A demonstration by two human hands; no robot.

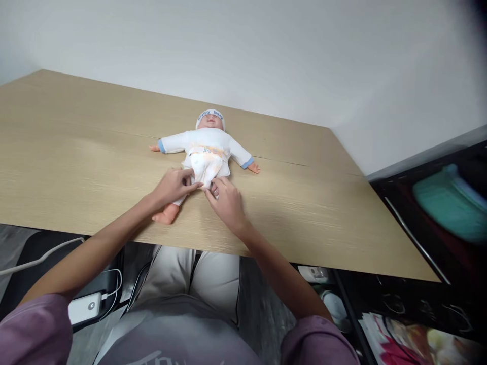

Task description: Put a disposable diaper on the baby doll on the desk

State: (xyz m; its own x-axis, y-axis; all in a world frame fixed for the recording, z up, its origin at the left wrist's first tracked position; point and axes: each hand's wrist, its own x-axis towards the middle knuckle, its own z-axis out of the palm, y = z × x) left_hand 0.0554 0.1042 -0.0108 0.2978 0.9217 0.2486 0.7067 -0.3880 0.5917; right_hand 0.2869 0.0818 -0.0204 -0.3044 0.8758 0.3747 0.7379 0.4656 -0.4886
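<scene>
A baby doll lies on its back on the wooden table, arms spread, in a white top with blue cuffs and a white lettered cap. Around its hips is a white diaper with an orange-patterned waistband. My left hand pinches the diaper's lower edge on the left side, thumb toward the middle. On the other side, my right hand has its fingers closed on the diaper's edge between the legs. One doll foot shows below my left hand; the other leg is hidden by my right hand.
The wooden table ends close to my lap and meets a pale wall at the back. A white power bank with a cable lies on a black seat at lower left. Dark shelves with a teal item stand at right.
</scene>
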